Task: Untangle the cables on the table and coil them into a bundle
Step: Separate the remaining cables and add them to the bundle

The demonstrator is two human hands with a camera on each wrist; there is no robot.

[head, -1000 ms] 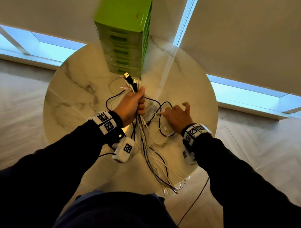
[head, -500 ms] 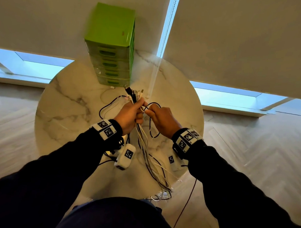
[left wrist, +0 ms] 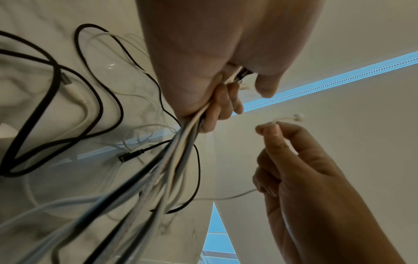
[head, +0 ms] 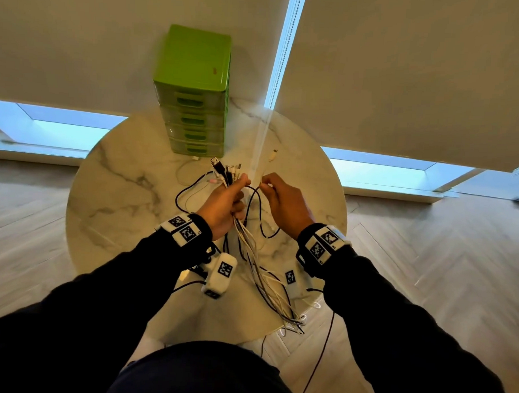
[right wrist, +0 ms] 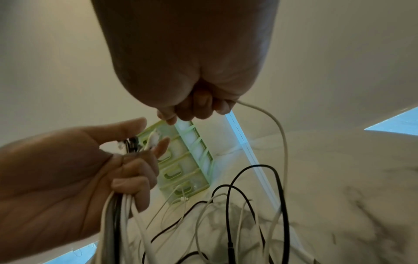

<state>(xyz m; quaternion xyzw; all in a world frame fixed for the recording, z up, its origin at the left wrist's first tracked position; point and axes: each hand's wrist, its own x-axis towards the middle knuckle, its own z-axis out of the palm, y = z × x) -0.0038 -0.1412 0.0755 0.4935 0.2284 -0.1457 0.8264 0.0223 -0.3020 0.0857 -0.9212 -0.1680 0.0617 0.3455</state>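
Note:
My left hand (head: 226,201) grips a bundle of black and white cables (head: 252,255) above the round marble table (head: 111,191); their plug ends (head: 224,168) fan out past the thumb. The strands trail down toward me and over the near table edge. In the left wrist view the left hand (left wrist: 214,100) is curled round the cable bundle (left wrist: 174,160). My right hand (head: 281,197), just right of it, pinches the end of a thin white cable (left wrist: 287,118) between thumb and fingers. From the right hand (right wrist: 199,105) that white cable (right wrist: 280,135) loops down to the loose cables (right wrist: 237,205) on the table.
A green drawer unit (head: 194,94) stands at the table's far edge against the blinds. Black and white cable loops (head: 190,191) lie on the marble left of my hands. A white plug (head: 273,155) lies behind the right hand. Wooden floor surrounds the table.
My right hand left the tabletop, came up beside the left hand, and now holds a thin white cable end slightly apart from it. The left hand kept its grip on the bundle.

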